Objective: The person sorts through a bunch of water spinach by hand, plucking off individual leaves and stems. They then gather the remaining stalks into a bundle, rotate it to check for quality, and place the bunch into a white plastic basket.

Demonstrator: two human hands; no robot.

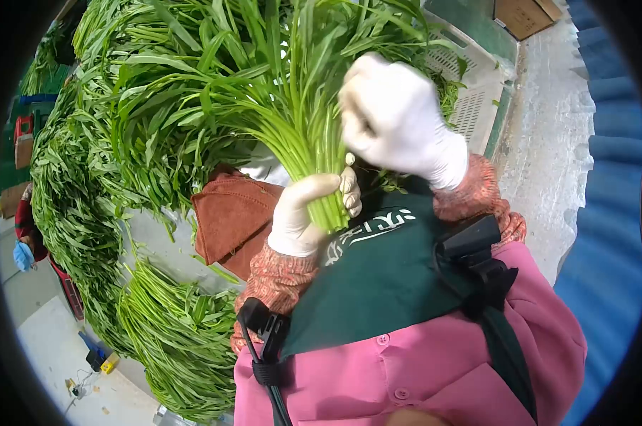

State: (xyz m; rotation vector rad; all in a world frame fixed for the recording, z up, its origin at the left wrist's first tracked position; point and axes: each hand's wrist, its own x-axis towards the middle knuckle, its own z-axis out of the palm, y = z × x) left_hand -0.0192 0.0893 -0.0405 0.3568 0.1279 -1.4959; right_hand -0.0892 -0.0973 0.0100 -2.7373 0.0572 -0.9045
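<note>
My left hand, in a white glove, is wrapped round the lower stalks of a bunch of water spinach. The bunch stands upright in front of my apron, cut ends down and leaves fanning out at the top. My right hand, also gloved in white, is closed at the right side of the bunch, level with its upper stalks. Its fingers are curled and slightly blurred, so what they hold, if anything, is hidden. Beside my left wrist lies a folded brown cloth.
A large heap of water spinach spreads along the left, with a laid-out pile nearer me. At the upper right is a white slotted crate, with a cardboard box beyond. Another person's sleeve shows at far left.
</note>
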